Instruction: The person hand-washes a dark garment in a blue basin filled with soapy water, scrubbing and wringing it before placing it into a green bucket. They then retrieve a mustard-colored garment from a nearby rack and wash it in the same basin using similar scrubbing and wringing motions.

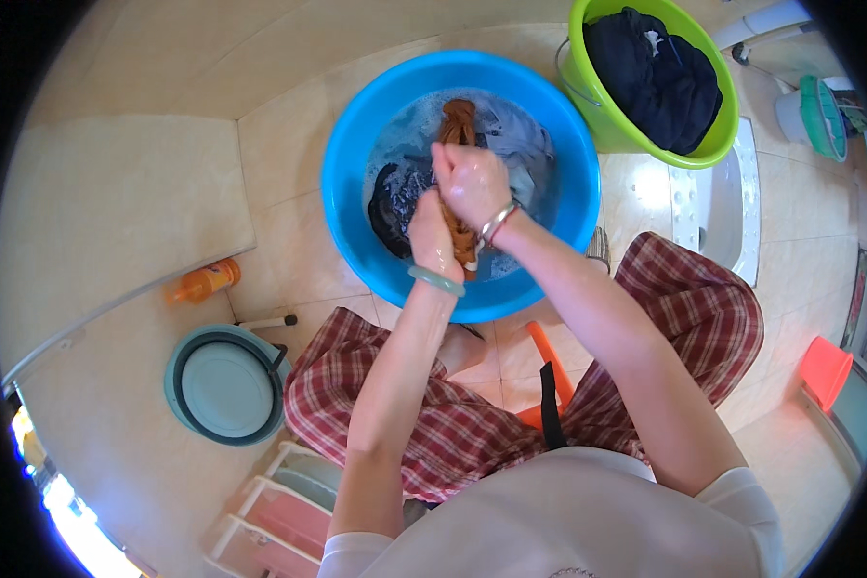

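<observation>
A wet brown garment (459,120) is bunched lengthwise between my hands over a round blue basin (341,217). My left hand (432,234), with a pale green bangle at its wrist, is closed round the garment's nearer part. Just beyond it, my right hand (474,183) makes a fist on the same cloth, a silver bangle on that wrist. Soapy water fills the basin's bottom. In it lie a dark patterned garment (392,197) on the left and a grey-blue garment (525,154) on the right. The brown cloth's middle is partly hidden by my fingers.
Touching distance from the basin, a lime-green bucket (578,72) holds dark clothes (650,77). A white squat toilet (745,207) lies to the right. On the left are an orange bottle (205,282), a grey-green folding basin (226,385) and a white rack (250,525).
</observation>
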A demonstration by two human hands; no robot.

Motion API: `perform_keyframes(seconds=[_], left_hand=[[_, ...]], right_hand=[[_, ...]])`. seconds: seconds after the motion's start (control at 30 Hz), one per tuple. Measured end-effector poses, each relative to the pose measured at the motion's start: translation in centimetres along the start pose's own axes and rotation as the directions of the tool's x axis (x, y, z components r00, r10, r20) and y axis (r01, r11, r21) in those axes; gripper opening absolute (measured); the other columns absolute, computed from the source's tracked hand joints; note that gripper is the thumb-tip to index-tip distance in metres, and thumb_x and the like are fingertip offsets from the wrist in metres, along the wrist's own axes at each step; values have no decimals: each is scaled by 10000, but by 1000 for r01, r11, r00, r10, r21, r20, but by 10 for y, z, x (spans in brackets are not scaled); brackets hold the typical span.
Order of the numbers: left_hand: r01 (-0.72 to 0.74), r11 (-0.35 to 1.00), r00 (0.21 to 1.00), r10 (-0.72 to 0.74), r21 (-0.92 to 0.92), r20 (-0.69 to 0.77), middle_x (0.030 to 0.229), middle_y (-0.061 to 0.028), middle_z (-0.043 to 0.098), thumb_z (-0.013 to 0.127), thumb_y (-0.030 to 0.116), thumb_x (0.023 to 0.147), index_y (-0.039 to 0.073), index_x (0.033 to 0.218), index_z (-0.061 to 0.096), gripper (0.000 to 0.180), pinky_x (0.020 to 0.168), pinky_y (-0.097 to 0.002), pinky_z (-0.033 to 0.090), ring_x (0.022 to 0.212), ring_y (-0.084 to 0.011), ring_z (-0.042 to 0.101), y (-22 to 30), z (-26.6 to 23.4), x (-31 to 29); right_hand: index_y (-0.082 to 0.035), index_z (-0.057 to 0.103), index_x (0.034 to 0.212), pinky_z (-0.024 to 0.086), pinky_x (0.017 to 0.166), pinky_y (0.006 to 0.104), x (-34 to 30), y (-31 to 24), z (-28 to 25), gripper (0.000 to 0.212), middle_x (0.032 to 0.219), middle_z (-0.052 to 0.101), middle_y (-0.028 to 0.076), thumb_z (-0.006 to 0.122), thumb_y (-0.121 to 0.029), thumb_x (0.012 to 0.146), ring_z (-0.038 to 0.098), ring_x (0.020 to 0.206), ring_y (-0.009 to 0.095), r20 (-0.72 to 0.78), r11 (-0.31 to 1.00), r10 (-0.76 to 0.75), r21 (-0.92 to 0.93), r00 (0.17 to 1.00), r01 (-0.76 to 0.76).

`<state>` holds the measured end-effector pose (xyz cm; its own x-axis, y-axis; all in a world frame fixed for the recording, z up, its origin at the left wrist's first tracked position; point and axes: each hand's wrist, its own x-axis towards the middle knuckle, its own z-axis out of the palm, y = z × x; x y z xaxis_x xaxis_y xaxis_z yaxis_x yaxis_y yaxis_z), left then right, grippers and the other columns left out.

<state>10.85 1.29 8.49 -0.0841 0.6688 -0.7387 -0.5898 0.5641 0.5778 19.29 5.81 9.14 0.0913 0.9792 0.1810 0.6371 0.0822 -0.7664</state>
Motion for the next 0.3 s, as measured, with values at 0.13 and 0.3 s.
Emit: perform_keyframes(seconds=[0.13, 0.3], left_hand=[[41, 997, 999, -39, 71, -38, 1051, -37, 651, 490, 298, 1007, 71, 1125, 610, 283, 799, -322, 536, 940, -172, 642, 11, 25, -17], [-21, 1000, 996, 22, -20, 88, 999, -40, 641, 584, 319, 960, 77, 1082, 607, 272, 823, -315, 502, 944, -175, 612, -5, -22, 21]], right_hand=[[-70, 581, 653, 504, 511, 479, -4, 21, 4, 363, 649, 624, 170, 549, -268, 955, 620, 584, 382, -80, 996, -48, -79, 996, 42], [-61, 627, 809, 523, 566, 443, -38, -22, -8, 206, 736, 643, 175, 589, -223, 931, 654, 623, 321, 12, 969, -247, 9, 969, 247]])
